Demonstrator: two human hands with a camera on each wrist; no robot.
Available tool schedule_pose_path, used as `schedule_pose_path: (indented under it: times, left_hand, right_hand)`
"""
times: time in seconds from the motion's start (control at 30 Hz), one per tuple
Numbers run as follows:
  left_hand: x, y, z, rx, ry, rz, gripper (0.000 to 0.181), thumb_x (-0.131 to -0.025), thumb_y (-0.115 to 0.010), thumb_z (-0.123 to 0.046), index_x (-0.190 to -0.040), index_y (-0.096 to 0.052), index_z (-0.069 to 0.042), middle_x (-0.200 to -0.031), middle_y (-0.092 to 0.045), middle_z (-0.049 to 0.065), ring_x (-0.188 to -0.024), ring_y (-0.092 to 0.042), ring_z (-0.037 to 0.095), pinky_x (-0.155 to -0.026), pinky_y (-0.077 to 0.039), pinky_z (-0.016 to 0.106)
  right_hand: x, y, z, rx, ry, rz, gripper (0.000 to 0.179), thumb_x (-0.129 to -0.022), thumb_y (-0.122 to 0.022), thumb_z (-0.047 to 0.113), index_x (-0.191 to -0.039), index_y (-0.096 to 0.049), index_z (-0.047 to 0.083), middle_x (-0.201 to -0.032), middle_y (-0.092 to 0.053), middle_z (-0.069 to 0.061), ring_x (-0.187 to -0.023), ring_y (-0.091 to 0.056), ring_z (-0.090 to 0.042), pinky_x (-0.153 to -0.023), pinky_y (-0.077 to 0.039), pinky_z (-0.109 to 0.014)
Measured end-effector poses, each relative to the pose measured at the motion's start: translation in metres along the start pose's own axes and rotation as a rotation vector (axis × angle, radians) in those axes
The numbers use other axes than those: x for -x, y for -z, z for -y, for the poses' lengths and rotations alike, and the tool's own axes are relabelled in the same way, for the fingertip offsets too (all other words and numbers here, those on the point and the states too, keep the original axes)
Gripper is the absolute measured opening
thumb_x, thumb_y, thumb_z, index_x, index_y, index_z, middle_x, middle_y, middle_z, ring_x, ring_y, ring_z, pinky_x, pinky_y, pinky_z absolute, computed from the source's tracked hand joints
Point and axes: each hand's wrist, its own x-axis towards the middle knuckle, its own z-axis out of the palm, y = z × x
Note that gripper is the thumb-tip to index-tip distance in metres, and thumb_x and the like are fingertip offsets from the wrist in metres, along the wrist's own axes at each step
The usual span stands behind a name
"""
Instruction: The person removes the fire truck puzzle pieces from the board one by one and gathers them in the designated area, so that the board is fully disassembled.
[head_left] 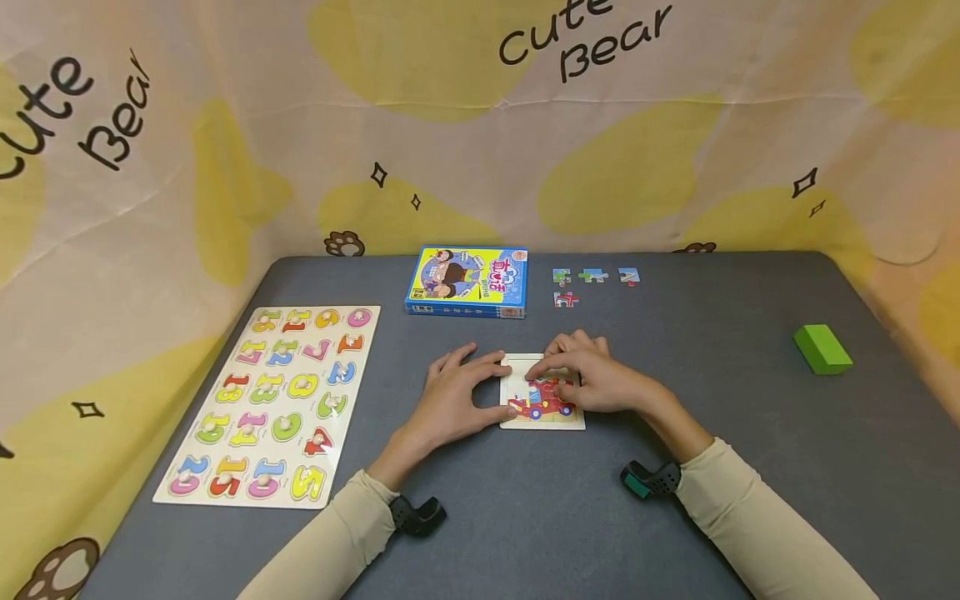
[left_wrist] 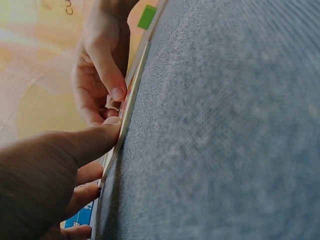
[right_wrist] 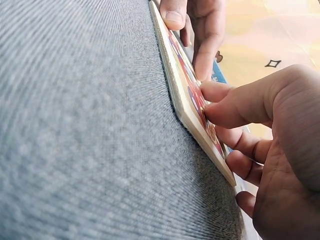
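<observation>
A small puzzle board (head_left: 542,423) with a pale frame lies on the grey table. Its lower part shows a red vehicle picture (head_left: 546,403), while pale backing is visible higher up. My left hand (head_left: 459,396) holds the board's left side, the thumb on the lower corner and the index finger near the upper one. Over the picture, the thumb and index finger of my right hand (head_left: 600,379) pinch a puzzle piece at the board's surface; the fingers partly hide it. In the right wrist view, both fingertips touch the board's face (right_wrist: 192,95).
Several loose puzzle pieces (head_left: 592,275) lie beyond the board, right of a blue and yellow box (head_left: 467,282). A number board (head_left: 300,407) covers the table's left side. At far right sits a green block (head_left: 822,349). Patterned cloth (head_left: 450,125) hangs behind the table.
</observation>
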Motion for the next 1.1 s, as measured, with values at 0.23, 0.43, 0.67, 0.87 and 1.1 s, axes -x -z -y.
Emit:
schedule_pose_path:
  times: [0.23, 0.43, 0.67, 0.87, 1.1]
  left_hand:
    - [-0.0003, -0.0022, 0.0017, -0.001, 0.005, -0.008, 0.058, -0.085, -0.08, -0.047, -0.135, -0.068, -0.021, -0.155, -0.052, -0.004, -0.153, -0.03, 0.032, -0.12, -0.017, 0.063]
    - [-0.0001, -0.0012, 0.0011, 0.002, 0.007, -0.003, 0.058, -0.085, -0.08, -0.047, -0.135, -0.067, -0.022, -0.156, -0.052, -0.004, -0.154, -0.029, 0.032, -0.12, -0.017, 0.063]
    - [-0.0008, -0.0013, 0.0012, 0.002, 0.003, -0.005, 0.058, -0.085, -0.079, -0.048, -0.135, -0.067, -0.021, -0.156, -0.051, -0.004, -0.154, -0.029, 0.033, -0.12, -0.016, 0.063]
    - [-0.0005, -0.0012, 0.0003, -0.003, 0.003, -0.008, 0.058, -0.085, -0.079, -0.047, -0.135, -0.068, -0.021, -0.155, -0.052, -0.004, -0.154, -0.029, 0.033, -0.12, -0.016, 0.063]
    - [0.0, -0.0009, -0.0007, -0.007, 0.005, -0.011, 0.057, -0.085, -0.08, -0.046, -0.135, -0.068, -0.021, -0.155, -0.053, -0.003, -0.153, -0.03, 0.033, -0.12, -0.017, 0.063]
  right_hand:
    - [-0.0005, -0.0014, -0.0023, -0.011, -0.006, 0.001, 0.042, -0.085, -0.063, 0.002, -0.115, -0.077, 0.028, -0.101, -0.058, 0.004, -0.094, -0.037, -0.016, -0.081, -0.017, -0.044]
    - [-0.0005, -0.0014, -0.0034, -0.023, -0.007, 0.011, 0.042, -0.086, -0.063, 0.001, -0.116, -0.076, 0.028, -0.101, -0.059, 0.004, -0.094, -0.037, -0.016, -0.081, -0.017, -0.044]
    - [-0.0001, 0.0001, -0.0034, -0.04, -0.001, 0.016, 0.042, -0.088, -0.062, 0.001, -0.117, -0.076, 0.028, -0.103, -0.06, 0.004, -0.093, -0.038, -0.017, -0.081, -0.017, -0.044]
    - [0.0001, 0.0008, -0.0031, -0.047, 0.012, 0.014, 0.044, -0.087, -0.061, -0.002, -0.117, -0.076, 0.027, -0.101, -0.06, 0.004, -0.092, -0.037, -0.017, -0.079, -0.016, -0.043]
    - [0.0006, 0.0011, -0.0023, -0.059, 0.016, 0.016, 0.043, -0.087, -0.062, 0.0, -0.118, -0.075, 0.026, -0.103, -0.061, 0.004, -0.093, -0.039, -0.018, -0.079, -0.017, -0.042]
